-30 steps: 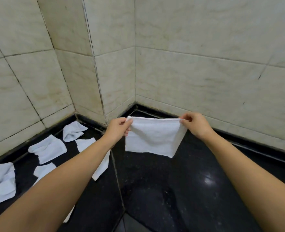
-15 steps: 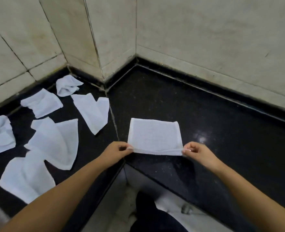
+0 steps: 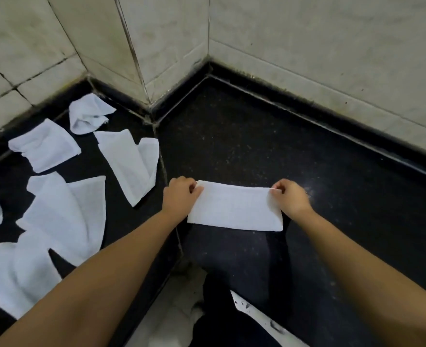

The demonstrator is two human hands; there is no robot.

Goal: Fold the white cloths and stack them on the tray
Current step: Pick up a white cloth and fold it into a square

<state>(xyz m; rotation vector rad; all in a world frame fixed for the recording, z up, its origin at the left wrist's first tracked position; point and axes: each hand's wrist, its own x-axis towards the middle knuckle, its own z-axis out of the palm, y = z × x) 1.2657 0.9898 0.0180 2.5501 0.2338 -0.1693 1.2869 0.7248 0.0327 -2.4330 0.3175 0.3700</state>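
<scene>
A folded white cloth forms a flat wide rectangle, lying near the middle of the scene with its far corners pinched between fingers, one at each end. To its left lie loose, unfolded white cloths: a crumpled one far back by the wall, a rumpled one, a creased one, and a large spread one nearer.

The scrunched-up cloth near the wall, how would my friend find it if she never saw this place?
Start at the jutting corner of the tiled wall where it meets the black counter. Just left of that corner, close to the wall's foot, lies the scrunched-up cloth. It is the smallest, most balled-up white cloth and sits farthest back; its neighbours lie flatter and spread out.
</scene>
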